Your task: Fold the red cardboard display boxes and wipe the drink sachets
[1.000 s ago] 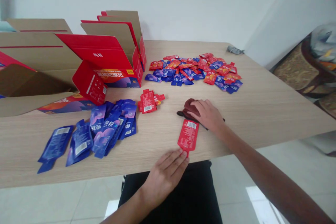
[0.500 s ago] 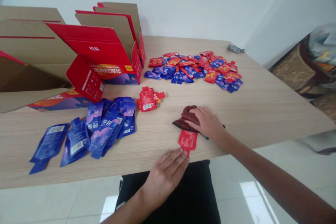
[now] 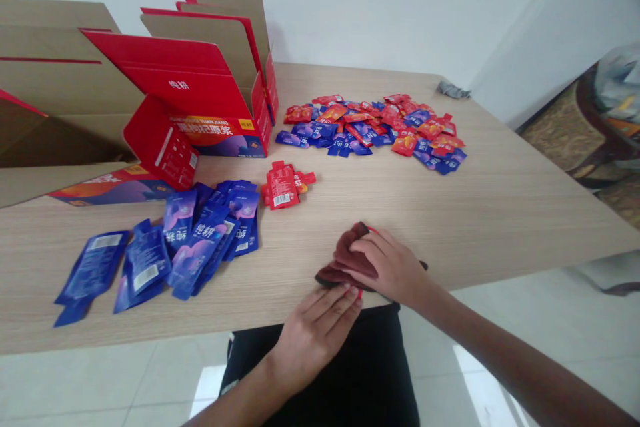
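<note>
A dark brown cloth (image 3: 345, 259) with a black edge lies bunched near the table's front edge. My right hand (image 3: 393, 265) grips it from above, fingers curled into its folds. Under the cloth is a red pouch (image 3: 360, 294), nearly all covered; only a bit of red shows by my left fingertips. My left hand (image 3: 320, 330) holds the pouch's narrow end at the table edge, its fingers straight and pressed together. The left thumb is hidden. A few red pouches (image 3: 283, 187) lie stacked beyond, to the left of the cloth.
Blue pouches (image 3: 200, 240) lie overlapping on the left of the table. Behind them stand open red cartons (image 3: 220, 127) with raised flaps. A mixed pile of red and blue pouches (image 3: 370, 123) is at the back. A crumpled grey item (image 3: 453, 90) lies at the far corner.
My right hand has drawn the brown cloth toward me and slightly left, over the red pouch, which was mostly visible before. My left hand stays in place.
</note>
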Tool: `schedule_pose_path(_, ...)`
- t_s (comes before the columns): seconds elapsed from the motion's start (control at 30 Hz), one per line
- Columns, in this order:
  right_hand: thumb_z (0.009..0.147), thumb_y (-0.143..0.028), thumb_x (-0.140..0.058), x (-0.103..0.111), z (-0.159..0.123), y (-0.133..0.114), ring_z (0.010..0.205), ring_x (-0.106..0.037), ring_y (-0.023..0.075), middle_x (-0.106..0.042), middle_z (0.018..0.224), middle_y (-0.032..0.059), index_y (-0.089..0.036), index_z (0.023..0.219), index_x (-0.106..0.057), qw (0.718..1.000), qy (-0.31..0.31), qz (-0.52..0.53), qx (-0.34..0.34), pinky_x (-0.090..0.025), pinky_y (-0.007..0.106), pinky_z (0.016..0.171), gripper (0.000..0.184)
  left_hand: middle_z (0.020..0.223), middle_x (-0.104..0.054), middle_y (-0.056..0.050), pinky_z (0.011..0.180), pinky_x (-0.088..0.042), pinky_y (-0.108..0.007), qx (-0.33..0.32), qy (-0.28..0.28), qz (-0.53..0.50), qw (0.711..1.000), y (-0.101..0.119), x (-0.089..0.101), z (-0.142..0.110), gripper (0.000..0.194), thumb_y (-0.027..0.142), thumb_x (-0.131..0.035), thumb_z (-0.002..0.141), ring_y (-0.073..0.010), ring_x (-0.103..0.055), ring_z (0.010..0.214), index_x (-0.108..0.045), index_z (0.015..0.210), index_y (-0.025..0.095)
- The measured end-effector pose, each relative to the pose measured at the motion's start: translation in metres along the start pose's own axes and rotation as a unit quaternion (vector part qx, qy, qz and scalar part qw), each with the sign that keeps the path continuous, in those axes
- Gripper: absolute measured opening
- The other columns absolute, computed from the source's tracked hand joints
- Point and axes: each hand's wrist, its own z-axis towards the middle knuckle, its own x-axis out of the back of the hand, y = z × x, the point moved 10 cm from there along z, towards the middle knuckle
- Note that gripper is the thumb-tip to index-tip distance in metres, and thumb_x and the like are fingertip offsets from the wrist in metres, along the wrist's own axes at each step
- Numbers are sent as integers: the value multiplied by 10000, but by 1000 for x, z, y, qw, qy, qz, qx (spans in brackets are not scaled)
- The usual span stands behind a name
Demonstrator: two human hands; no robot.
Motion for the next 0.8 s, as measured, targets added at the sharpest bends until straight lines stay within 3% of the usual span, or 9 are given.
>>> schedule_pose_path(0.2,998,-461,-602,-1,25,76,1014,-610,293,-679,1111,124,-191,1212,-605,994,14,-91,-66,-533,446,899,344,1392,-688,-69,1102,-565,-388,-19,-6,6,1000,2,-1,-1,325,100,-505,1065,-227,-630,1324,-652,1354,121)
schedule_pose_path(0.27,1010,-479,-573,10,29,100,1012,-604,301,-676,1107,130,-189,1206,-608,987,31,-125,-97,-528,441,870,352,1393,-687,-72,1111,-559,-393,-20,-10,8,1000,3,-1,0,330,98,-498,1067,-224,-627,1328,-646,1360,126)
schedule_pose_path(0.37,1007,-534,-554,45,16,127,1042,-596,316,-664,1125,148,-174,1244,-589,966,124,-141,-176,-515,451,885,432,1384,-690,-91,1124,-549,-408,-24,-19,12,999,4,2,2,324,97,-501,1064,-233,-627,1327,-646,1353,114)
schedule_pose_path(0.47,994,-590,-548,76,-18,136,1088,-599,323,-648,1164,164,-156,1312,-546,935,228,-103,-250,-493,479,954,538,1381,-686,-117,1117,-551,-418,-19,-34,11,999,6,4,7,334,118,-527,1056,-248,-633,1316,-627,1374,107)
schedule_pose_path(0.53,977,-617,-558,82,-44,137,1107,-608,326,-644,1181,165,-161,1328,-536,917,260,-69,-294,-488,489,974,576,1362,-697,-110,1101,-558,-416,-5,-35,1,999,6,7,11,335,179,-557,1060,-244,-651,1287,-620,1386,133)
schedule_pose_path(0.7,934,-649,-601,67,-94,138,1128,-629,329,-660,1205,161,-174,1313,-554,883,267,0,-387,-498,491,976,610,1231,-741,-79,983,-591,-360,27,-26,-17,999,5,4,18,324,298,-614,1048,-220,-705,1138,-642,1351,185)
schedule_pose_path(0.8,916,-664,-613,61,-113,140,1133,-639,334,-667,1223,169,-173,1312,-561,856,287,24,-429,-505,495,968,633,1322,-686,-111,994,-570,-399,64,-46,22,997,-1,-9,17,443,387,-654,1017,-279,-653,1231,-600,1426,226)
